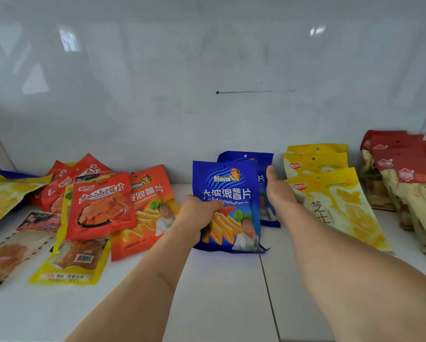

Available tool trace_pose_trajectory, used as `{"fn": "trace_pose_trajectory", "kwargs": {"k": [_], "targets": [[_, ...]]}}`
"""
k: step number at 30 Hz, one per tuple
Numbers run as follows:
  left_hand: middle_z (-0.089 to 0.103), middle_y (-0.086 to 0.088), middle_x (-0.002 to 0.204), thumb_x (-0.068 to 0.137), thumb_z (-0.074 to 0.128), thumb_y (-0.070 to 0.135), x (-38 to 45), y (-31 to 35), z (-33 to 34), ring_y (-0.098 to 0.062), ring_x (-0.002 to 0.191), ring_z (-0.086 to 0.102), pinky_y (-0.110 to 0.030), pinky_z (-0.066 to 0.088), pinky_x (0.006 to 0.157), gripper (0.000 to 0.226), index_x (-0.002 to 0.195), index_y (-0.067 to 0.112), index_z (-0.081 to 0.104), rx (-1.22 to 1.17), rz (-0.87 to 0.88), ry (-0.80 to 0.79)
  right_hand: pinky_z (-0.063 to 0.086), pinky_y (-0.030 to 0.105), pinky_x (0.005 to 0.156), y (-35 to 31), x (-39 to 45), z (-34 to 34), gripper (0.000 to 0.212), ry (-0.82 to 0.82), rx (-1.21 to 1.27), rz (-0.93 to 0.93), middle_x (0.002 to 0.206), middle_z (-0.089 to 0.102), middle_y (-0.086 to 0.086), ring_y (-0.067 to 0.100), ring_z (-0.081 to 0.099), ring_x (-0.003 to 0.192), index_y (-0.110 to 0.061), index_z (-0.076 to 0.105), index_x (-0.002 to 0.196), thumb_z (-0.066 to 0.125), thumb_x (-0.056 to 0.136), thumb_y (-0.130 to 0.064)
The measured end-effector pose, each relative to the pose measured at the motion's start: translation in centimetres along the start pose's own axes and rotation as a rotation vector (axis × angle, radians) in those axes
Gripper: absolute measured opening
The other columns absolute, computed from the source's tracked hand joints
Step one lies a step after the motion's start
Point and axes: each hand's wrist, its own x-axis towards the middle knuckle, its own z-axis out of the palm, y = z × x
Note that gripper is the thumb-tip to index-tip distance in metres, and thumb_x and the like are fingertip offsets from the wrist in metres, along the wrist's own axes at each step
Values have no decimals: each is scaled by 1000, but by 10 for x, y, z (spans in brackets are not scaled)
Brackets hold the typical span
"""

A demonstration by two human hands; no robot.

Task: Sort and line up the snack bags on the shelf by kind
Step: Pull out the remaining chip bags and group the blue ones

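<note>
The left hand [197, 213] is gripping a blue bag [228, 206] by its left edge, fingers curled round it, and holding it upright on the white shelf [221, 292], near the middle. Just behind that blue bag a second blue bag [253, 160] is standing, partly hidden. The right hand [277, 191] is lying against the second blue bag's right side with fingers straight and thumb pointing up; whether its fingertips are pinching anything cannot be told, since the front bag is hiding them.

Right of the blue bag, three yellow bags [330, 193] are leaning in a row, one overlapping the next. Farther right of the blue bag, red-topped bags [402, 164] are standing in a similar overlapping row at the shelf's end.

Left of the blue bag, an orange bag [147, 211] is lying flat, just beside the left hand. A red bag [100, 206] is overlapping its left edge, and under that a yellow-edged bag [71, 262] is lying. More red bags [58, 186] are heaped behind. Farthest left of the blue bag, a pale yellow bag [4, 196] and a clear bag [17, 248] are lying loose.
</note>
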Motion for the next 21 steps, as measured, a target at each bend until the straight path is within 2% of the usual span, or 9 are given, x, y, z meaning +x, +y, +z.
{"fn": "trace_pose_trajectory", "kwargs": {"k": [2,4,5,7,10,13,17,21], "targets": [[71,-7,110,79,83,37,3,1,11,-23,90,72,-37,61,71,56,120,11,55,36,40,17,47,32,75,2,-2,0,69,-27,37,16,90,65,5,19,62,81,-9,60,91,25,96,-69],[70,-6,111,80,82,37,2,1,21,-22,89,71,-32,59,66,56,120,11,52,97,74,34,49,29,66,9,-3,0,72,-47,25,-3,100,69,7,19,66,84,-8,60,105,31,93,-72],[70,-6,111,81,81,37,2,0,26,-21,89,71,-32,58,66,56,120,11,51,117,85,42,47,27,61,12,-5,-1,68,-56,17,-26,100,70,6,18,67,81,-9,59,106,36,92,-71],[70,-6,113,82,80,35,1,-5,34,-22,91,70,-36,59,72,54,121,10,51,145,101,63,45,24,56,18,-5,-2,53,-64,32,-87,101,70,4,13,65,75,-12,58,105,48,93,-63],[67,-6,118,85,78,34,-1,-6,42,-25,100,68,-34,54,73,55,124,10,48,171,124,103,42,21,52,22,-6,-3,44,-57,70,-139,107,66,4,13,62,79,-10,55,117,61,93,-47],[66,-6,123,85,78,37,1,-5,47,-25,104,67,-33,52,75,58,127,11,46,205,141,119,46,21,56,25,-5,0,43,-34,39,-154,112,65,5,18,63,88,-9,52,122,65,93,-38],[66,-6,125,84,78,40,4,-5,54,-25,108,66,-34,51,78,61,129,11,46,251,171,134,57,36,79,28,5,5,41,5,3,-147,121,67,10,26,68,100,-10,52,122,65,94,-37],[66,-6,126,84,77,42,5,-3,56,-25,108,66,-32,50,77,63,130,12,46,261,181,131,52,31,75,26,6,8,40,29,-53,-147,124,65,10,26,66,105,-9,51,123,62,95,-35]]}}
